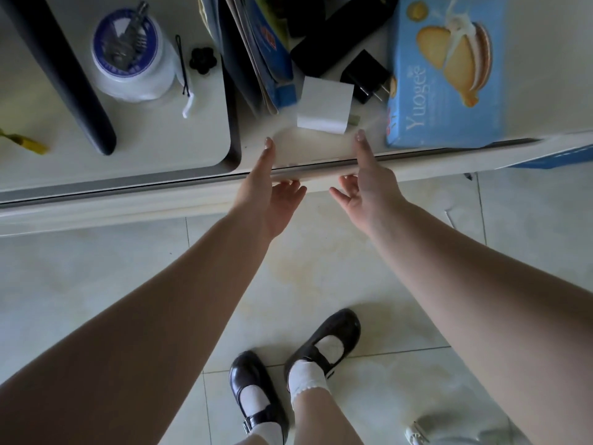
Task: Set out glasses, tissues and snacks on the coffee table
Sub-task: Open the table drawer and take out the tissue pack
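Fingers [290, 195] of both hands sit at the front edge of an open drawer [321, 175]: each thumb lies straight on top of the rim, the other fingers curl loosely under the lip. Left hand [269, 200] and right hand [369, 194] are near each other, apart, holding nothing else; cannot tell how firmly they grip the edge.

Head view: blue biscuit box [449, 75] lies flat in the drawer, right side, just beyond the right thumb. Beside it a black charger [365, 75] and a white plug [324, 106], the plug between the two thumbs and farther in. Upright papers and a blue packet [266, 49] stand at the drawer's left. On the table [144, 139] left of the drawer: white tub [128, 56] with keys on its lid, hairpin [181, 64], black arm-like bar [64, 75]. Below, tiled floor [128, 268], black shoes [321, 345] with white socks.
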A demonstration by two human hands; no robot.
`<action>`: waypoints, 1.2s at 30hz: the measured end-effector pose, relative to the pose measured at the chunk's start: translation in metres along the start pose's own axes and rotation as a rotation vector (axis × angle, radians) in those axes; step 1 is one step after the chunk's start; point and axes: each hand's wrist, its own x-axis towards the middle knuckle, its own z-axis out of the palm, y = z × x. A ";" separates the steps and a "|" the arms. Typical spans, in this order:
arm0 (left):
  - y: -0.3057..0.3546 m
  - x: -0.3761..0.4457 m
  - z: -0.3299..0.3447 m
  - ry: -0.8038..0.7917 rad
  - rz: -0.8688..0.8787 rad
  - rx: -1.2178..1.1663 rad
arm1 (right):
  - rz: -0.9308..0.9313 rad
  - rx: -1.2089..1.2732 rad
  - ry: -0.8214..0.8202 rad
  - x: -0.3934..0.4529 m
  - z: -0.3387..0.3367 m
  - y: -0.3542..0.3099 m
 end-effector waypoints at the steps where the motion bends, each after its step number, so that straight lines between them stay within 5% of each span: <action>1: -0.001 0.001 -0.001 -0.009 0.009 0.003 | -0.003 0.005 0.003 0.000 0.000 0.000; 22: -0.001 -0.015 0.005 0.051 0.067 0.050 | -0.060 0.083 0.042 -0.011 0.009 0.006; 27: -0.012 -0.034 -0.006 0.119 0.105 0.026 | -0.210 -0.098 0.172 -0.019 0.002 0.009; 36: -0.019 -0.111 -0.043 0.031 0.087 0.039 | -0.282 -0.137 -0.015 -0.100 -0.019 0.049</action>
